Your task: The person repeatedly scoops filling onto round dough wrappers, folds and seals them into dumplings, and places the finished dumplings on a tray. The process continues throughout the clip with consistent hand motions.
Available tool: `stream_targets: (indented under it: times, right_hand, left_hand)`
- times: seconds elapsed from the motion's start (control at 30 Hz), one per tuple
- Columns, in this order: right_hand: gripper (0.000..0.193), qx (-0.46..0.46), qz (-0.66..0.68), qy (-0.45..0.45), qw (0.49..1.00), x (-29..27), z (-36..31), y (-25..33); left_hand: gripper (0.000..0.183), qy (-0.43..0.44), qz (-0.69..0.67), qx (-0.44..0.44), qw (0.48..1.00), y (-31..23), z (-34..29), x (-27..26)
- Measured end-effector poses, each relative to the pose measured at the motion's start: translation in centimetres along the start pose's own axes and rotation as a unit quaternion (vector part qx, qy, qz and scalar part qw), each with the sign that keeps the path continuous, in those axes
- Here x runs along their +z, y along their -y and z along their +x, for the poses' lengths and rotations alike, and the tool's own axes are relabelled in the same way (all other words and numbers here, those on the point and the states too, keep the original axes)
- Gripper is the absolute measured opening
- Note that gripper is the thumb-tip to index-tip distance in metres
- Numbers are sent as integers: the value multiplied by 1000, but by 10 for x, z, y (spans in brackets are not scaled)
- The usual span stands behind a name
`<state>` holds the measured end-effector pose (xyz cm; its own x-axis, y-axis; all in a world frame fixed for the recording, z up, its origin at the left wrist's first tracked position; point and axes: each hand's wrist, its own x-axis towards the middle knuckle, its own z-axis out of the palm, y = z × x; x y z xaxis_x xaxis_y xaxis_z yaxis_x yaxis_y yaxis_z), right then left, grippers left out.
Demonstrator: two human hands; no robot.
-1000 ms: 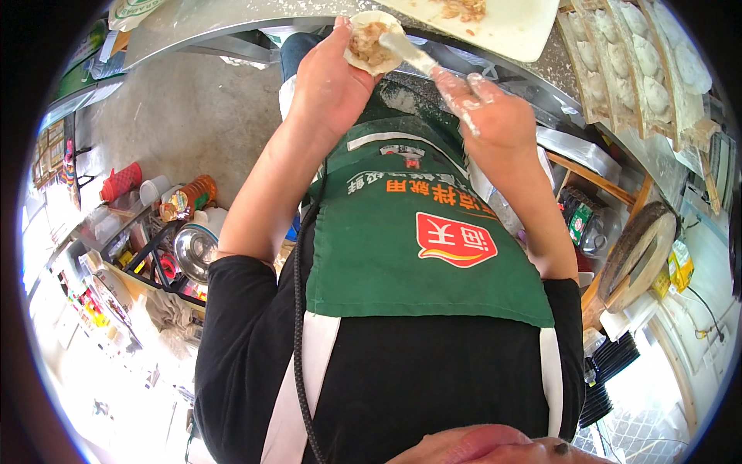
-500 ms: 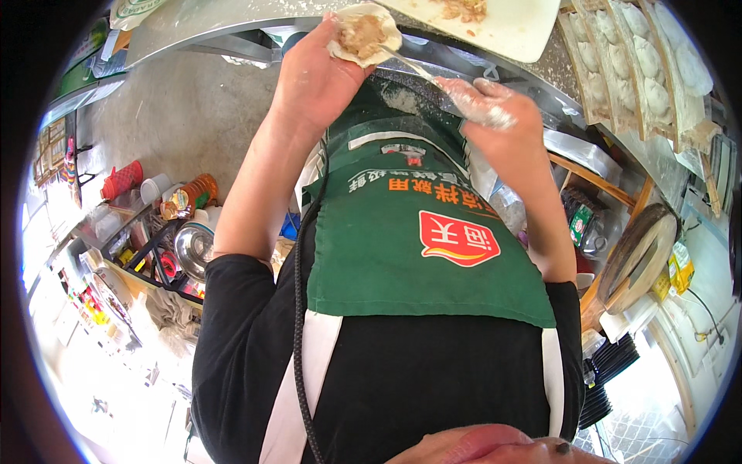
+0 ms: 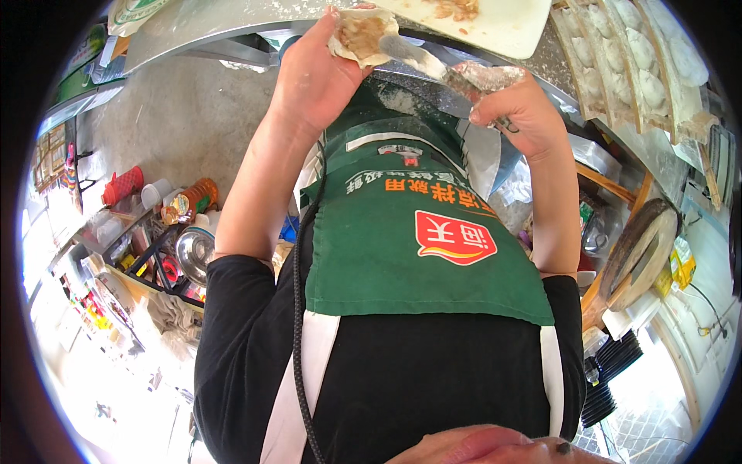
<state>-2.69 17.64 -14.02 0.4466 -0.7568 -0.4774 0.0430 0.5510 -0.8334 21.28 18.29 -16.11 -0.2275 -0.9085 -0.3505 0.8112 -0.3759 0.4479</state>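
Note:
A round dough wrapper [image 3: 338,48] with pale brownish filling [image 3: 364,33] spread over it rests in my left hand [image 3: 313,81], whose fingers curl around its edge. My right hand [image 3: 529,108], dusted with flour, grips a flat metal spatula [image 3: 417,59] by its handle. The blade reaches leftward, its tip at the wrapper's right edge beside the filling. Beyond the hands lies a white cutting board [image 3: 502,31] with more filling [image 3: 456,9] on it.
The floury metal worktop [image 3: 197,23] runs along the far side. Several dumplings [image 3: 640,50] lie in rows on a wooden-slatted tray [image 3: 671,116] at far right. Below it stand a steel container [image 3: 593,157] and a thick round wooden board [image 3: 635,259]. Shelves with bottles and bowls stand at left.
The spatula's blade has rolled from nearly edge-on to showing its flat face. My right hand has shifted slightly right and changed its grip; the left hand stays nearly still with the wrapper.

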Motion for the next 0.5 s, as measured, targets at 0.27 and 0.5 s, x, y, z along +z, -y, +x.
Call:
stream_targets:
  times: [0.27,0.5]
  right_hand:
    - [42,-8,4,-8,1000,-8,13,-8]
    - [46,-291,-697,-163,635,-20,-10,22]
  left_hand:
    - [39,8,50,43,998,-1,2,9]
    - [44,48,46,58,996,-10,4,31]
